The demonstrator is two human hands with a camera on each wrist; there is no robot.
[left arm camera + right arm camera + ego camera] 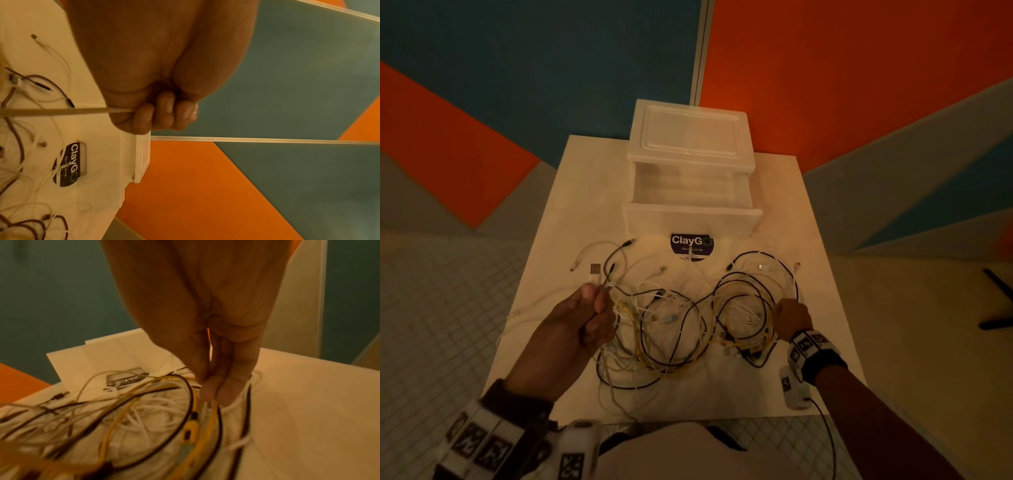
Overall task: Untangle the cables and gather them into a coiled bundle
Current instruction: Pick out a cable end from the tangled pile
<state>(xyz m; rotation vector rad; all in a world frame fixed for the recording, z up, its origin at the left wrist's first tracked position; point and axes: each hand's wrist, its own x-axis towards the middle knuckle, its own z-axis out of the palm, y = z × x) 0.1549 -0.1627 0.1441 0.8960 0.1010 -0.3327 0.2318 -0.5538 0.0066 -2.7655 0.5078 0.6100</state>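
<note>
Cables [681,318]: white, black and yellow leads in one loose tangle on the table [815,212], lying between the two hands.
Left hand [582,325]: a fist curled round a white lead [61,111] and raised off the table. Its USB plug [595,270] sticks out above the knuckles, and the lead runs taut from the fist toward the tangle.
Right hand [791,318]: fingertips [228,386] and thumb are brought together on strands at the right edge of the heap — which strand, I cannot tell.
Step in hand: probably freeing one lead, early in the task — nothing is coiled yet.
Next move: calls for drawing the white lead out slowly while the right hand pins the rest; crossings may snag.
Beyond: a plastic drawer box [690,178] stands open behind, with a ClayGo sticker [691,244] at its front.
</note>
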